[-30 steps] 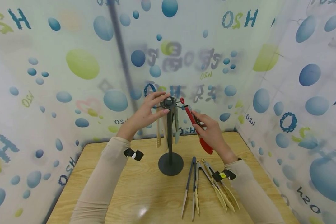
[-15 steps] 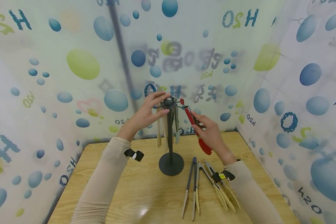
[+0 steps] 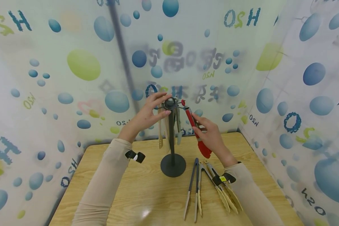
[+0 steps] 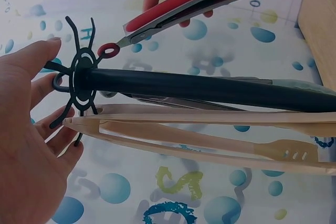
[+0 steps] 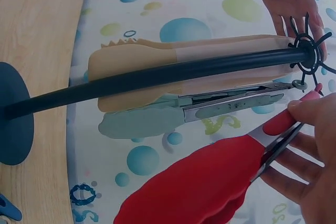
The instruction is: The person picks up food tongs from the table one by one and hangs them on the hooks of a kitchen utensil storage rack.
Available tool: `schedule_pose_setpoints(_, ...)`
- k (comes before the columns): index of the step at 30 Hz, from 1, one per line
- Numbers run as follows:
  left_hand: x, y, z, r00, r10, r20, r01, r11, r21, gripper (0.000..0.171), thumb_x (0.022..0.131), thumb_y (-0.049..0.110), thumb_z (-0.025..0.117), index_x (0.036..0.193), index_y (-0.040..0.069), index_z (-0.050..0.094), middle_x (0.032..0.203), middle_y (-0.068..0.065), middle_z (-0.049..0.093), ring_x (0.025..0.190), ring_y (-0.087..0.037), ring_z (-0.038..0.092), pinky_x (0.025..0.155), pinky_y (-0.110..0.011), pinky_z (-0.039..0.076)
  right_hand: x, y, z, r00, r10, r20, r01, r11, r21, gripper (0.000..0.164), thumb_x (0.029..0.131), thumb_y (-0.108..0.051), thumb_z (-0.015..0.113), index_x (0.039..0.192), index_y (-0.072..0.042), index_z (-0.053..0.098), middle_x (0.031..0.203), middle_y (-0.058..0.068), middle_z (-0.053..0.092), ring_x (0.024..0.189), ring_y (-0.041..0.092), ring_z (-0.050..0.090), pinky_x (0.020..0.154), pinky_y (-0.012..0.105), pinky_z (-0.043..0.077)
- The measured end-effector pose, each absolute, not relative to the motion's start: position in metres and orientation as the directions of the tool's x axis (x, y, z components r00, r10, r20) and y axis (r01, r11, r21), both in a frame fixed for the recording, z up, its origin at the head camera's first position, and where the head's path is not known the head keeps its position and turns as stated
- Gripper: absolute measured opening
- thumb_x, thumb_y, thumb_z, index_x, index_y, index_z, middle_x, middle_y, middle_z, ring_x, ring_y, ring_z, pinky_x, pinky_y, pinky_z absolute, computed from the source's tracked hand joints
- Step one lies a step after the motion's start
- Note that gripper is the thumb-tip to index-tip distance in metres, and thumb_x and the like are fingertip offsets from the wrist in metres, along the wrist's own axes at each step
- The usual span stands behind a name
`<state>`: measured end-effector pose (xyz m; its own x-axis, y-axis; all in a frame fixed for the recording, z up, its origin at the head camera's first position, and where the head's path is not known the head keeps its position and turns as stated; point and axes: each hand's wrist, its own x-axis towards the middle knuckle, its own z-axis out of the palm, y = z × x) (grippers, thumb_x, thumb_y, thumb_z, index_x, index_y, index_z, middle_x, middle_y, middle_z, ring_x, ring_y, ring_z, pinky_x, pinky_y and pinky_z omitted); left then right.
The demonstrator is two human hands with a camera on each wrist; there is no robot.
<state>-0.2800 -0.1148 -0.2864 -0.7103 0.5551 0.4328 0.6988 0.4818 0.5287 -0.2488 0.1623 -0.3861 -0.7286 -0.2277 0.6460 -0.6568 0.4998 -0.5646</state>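
Observation:
A dark utensil stand [image 3: 171, 138] with a ring of hooks stands upright on the table. My left hand [image 3: 151, 111] holds its top, with thumb and fingers about the hook ring [image 4: 83, 80]. My right hand [image 3: 212, 133] grips red-handled tongs [image 3: 192, 122] with red scalloped heads [image 5: 194, 182]. The tongs' red pull ring [image 4: 108, 50] is at the tip of one hook; whether the hook passes fully through it, I cannot tell. Beige tongs [image 4: 210, 116] and pale green tongs [image 5: 147, 121] hang from other hooks.
Blue-handled tongs [image 3: 190, 185] and cream-tipped tongs [image 3: 214, 182] lie spread on the wooden table [image 3: 141, 188], right of the stand's round base [image 3: 173, 169]. A patterned curtain wall [image 3: 115, 62] rises close behind the table.
My right hand has shifted slightly left with the red tongs, and their lower end has swung left and down, so they hang steeper. The left hand and stand have stayed put.

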Motion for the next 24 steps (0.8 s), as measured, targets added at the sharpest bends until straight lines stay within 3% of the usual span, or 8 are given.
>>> schedule_pose_setpoints(11,-0.278,-0.115,-0.285,-0.713,0.559,0.424,0.696,0.487,0.527,0.064,0.098,0.029,0.064,0.155,0.029,0.035,0.164,-0.002,0.021,0.152,-0.028,0.016,0.117,-0.059,0.027,-0.253,0.156,-0.395,-0.734,-0.223,0.641,-0.665,0.423,-0.615,0.057,0.094,-0.012,0.067,0.148,-0.017,0.048,0.128,0.014,0.066,0.104,0.029,0.069,0.079,0.043,0.061)
schedule_pose_setpoints(20,-0.277,-0.115,-0.283,-0.702,0.570,0.427,0.708,0.493,0.507,0.065,0.097,0.028,0.064,0.155,0.021,0.036,0.164,-0.004,0.022,0.153,-0.031,0.015,0.118,-0.061,0.024,-0.251,0.150,-0.397,-0.756,-0.197,0.625,-0.639,0.432,-0.636,0.057,0.095,-0.014,0.066,0.149,-0.017,0.047,0.130,0.014,0.065,0.105,0.029,0.068,0.082,0.044,0.060)
schedule_pose_setpoints(24,-0.277,-0.115,-0.284,-0.701,0.569,0.430,0.710,0.495,0.502,0.065,0.097,0.029,0.064,0.155,0.023,0.035,0.164,-0.004,0.022,0.153,-0.031,0.015,0.118,-0.062,0.023,-0.252,0.148,-0.400,-0.750,-0.195,0.632,-0.646,0.423,-0.635,0.057,0.096,-0.014,0.065,0.150,-0.018,0.046,0.133,0.014,0.063,0.107,0.030,0.067,0.083,0.046,0.060)
